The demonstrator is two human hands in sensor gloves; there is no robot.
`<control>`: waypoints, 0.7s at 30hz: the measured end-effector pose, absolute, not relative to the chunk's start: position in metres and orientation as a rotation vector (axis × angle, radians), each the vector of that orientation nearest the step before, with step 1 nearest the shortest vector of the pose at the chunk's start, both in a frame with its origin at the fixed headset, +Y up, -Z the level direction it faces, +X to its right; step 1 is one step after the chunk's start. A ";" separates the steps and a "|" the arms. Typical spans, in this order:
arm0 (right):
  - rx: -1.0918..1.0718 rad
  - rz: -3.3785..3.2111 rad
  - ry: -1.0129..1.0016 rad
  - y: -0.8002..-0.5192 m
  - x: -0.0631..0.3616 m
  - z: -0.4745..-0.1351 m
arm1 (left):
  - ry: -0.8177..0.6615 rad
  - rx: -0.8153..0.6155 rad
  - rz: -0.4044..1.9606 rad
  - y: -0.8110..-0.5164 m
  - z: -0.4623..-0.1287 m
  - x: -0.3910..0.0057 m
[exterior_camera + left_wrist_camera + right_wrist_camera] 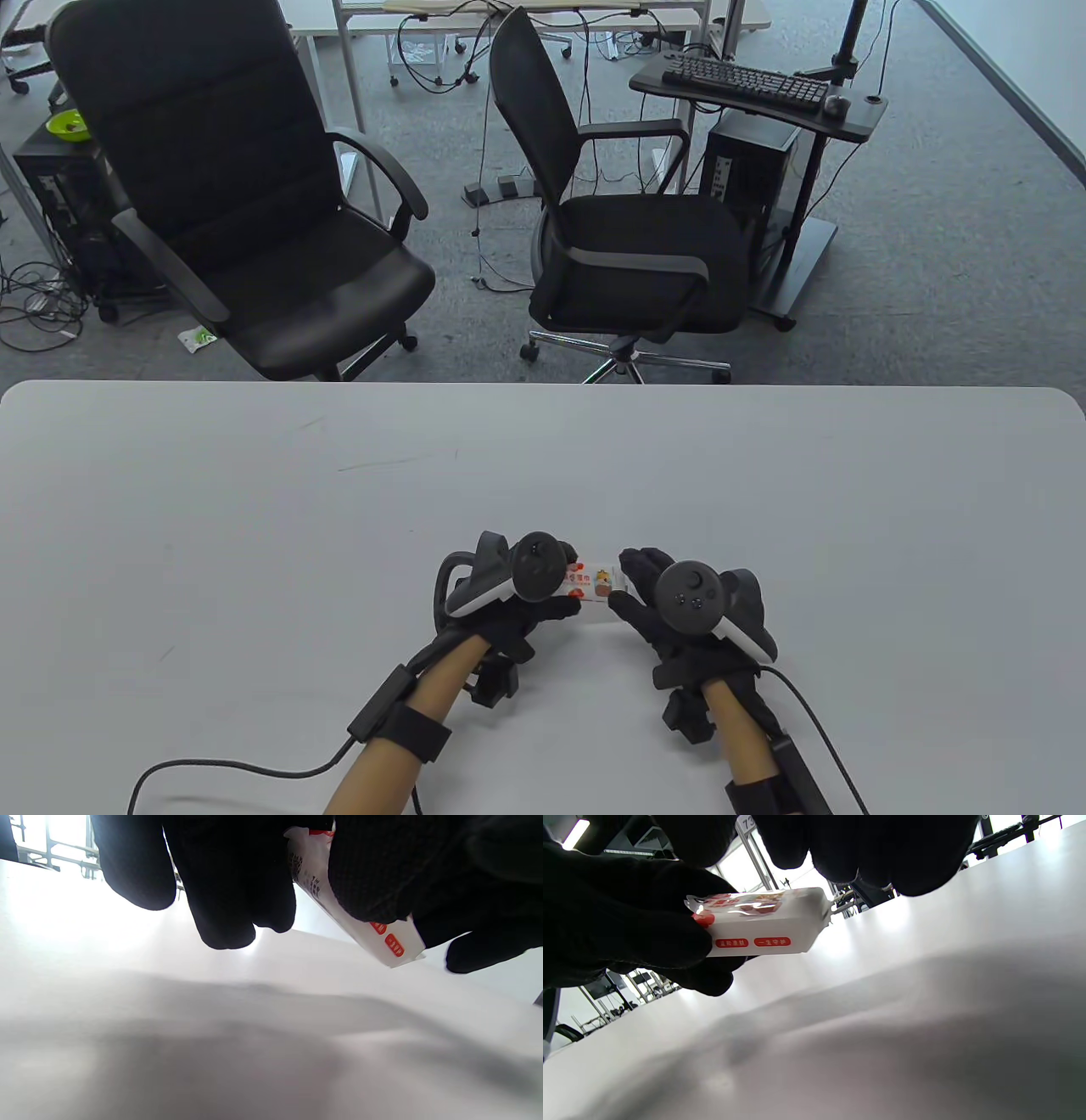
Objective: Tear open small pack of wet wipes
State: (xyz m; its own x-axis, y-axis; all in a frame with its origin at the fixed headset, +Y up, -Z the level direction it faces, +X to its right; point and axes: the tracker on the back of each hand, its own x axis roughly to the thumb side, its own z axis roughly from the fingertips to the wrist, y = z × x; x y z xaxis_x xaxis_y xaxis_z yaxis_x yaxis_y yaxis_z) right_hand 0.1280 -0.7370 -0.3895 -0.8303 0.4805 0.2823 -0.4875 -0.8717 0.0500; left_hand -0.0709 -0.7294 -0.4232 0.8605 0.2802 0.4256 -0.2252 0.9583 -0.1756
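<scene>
Both hands are holding the wipes pack (596,582) above the worktop (254,509) — left hand (501,594) gripping its left end, right hand (670,607) pinching its right.

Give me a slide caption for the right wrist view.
Left hand holds the wipes pack above the table.

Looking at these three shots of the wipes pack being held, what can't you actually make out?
- Table view: both ends of the wipes pack are covered by the left hand and right hand and their trackers, so any tear is hidden.
- Left wrist view: the pack's top runs behind dark fingers; the small print is unreadable.
- Right wrist view: the pack's left end is hidden by the left hand's fingers; whether the right hand touches its far seal is unclear.
</scene>
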 end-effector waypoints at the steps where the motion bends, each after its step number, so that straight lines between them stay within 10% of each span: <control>1: 0.398 2.592 -0.058 -0.736 0.125 -0.388 | -0.469 -0.106 0.286 -0.728 -0.419 -0.071; 21: 0.317 2.563 -0.135 -0.733 0.124 -0.383 | -0.422 0.008 0.320 -0.721 -0.383 -0.087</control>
